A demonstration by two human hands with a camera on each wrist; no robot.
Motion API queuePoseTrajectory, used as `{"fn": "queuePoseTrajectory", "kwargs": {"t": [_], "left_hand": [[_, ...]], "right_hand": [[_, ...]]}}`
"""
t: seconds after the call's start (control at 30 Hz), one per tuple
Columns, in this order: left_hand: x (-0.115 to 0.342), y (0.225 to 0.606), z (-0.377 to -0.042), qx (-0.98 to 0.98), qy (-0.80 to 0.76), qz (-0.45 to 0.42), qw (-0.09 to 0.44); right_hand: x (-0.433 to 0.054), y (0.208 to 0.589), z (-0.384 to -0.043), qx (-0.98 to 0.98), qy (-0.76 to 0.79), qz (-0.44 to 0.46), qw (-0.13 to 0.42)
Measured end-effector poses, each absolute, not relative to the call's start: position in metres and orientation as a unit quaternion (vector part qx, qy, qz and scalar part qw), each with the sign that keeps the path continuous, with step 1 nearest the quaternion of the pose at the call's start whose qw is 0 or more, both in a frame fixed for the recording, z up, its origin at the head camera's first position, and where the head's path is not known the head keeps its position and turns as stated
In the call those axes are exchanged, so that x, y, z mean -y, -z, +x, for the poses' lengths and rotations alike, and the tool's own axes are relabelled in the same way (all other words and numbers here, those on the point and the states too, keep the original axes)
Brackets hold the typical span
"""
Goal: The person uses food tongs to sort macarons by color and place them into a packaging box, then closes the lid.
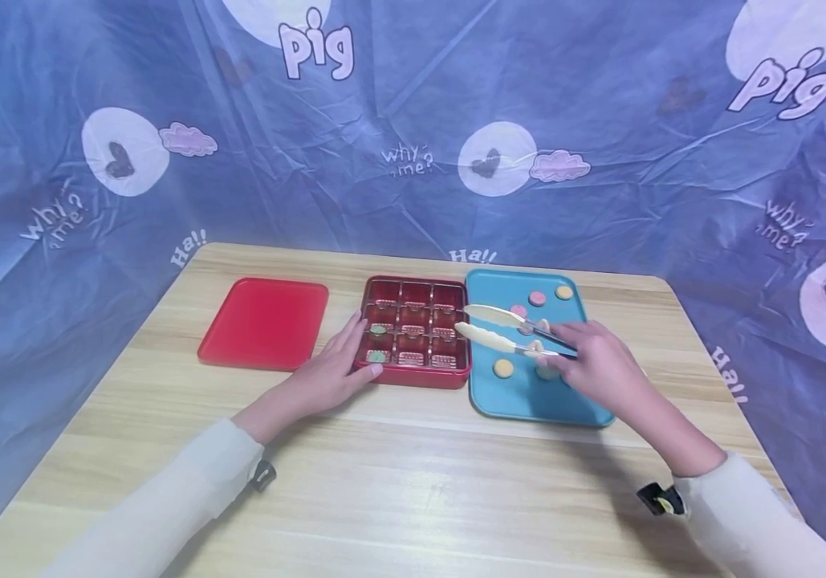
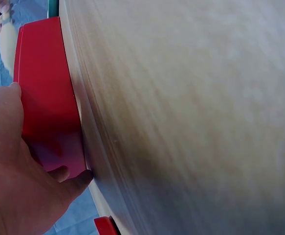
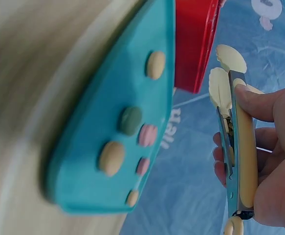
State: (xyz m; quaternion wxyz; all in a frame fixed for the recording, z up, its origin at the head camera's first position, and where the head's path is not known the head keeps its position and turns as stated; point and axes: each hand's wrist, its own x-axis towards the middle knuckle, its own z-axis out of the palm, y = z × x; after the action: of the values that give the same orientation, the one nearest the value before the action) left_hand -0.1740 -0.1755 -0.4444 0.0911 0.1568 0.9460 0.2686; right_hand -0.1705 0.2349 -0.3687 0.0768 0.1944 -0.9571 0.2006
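Note:
My right hand grips a pair of food tongs with cream scalloped tips. The tips stand apart with nothing between them, overlapping the red box's right edge in the head view. My left hand rests against the left side of the red box, fingers along the side and thumb at the front corner. A clear divided insert fills the box. Two green macaron-like pieces sit in its left column, in the front and middle compartments. Beside it, a blue tray holds yellow, pink and green pieces.
A flat red lid lies left of the box, with a gap between them. The tray stands right against the box's other side. A blue printed cloth hangs behind the wooden table.

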Motion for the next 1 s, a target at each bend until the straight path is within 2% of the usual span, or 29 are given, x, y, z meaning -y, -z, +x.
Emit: {"fn": "queuePoseTrajectory", "kwargs": {"t": [0.27, 1.0], "left_hand": [[0.176, 0.445, -0.174, -0.945, -0.27, 0.16, 0.093], [0.176, 0.443, -0.174, -0.944, -0.274, 0.156, 0.093]], "right_hand": [[-0.267, 0.377, -0.155, 0.961, -0.2, 0.17, 0.087], [-0.327, 0.38, -0.13, 0.967, -0.122, 0.188, 0.124]]}}
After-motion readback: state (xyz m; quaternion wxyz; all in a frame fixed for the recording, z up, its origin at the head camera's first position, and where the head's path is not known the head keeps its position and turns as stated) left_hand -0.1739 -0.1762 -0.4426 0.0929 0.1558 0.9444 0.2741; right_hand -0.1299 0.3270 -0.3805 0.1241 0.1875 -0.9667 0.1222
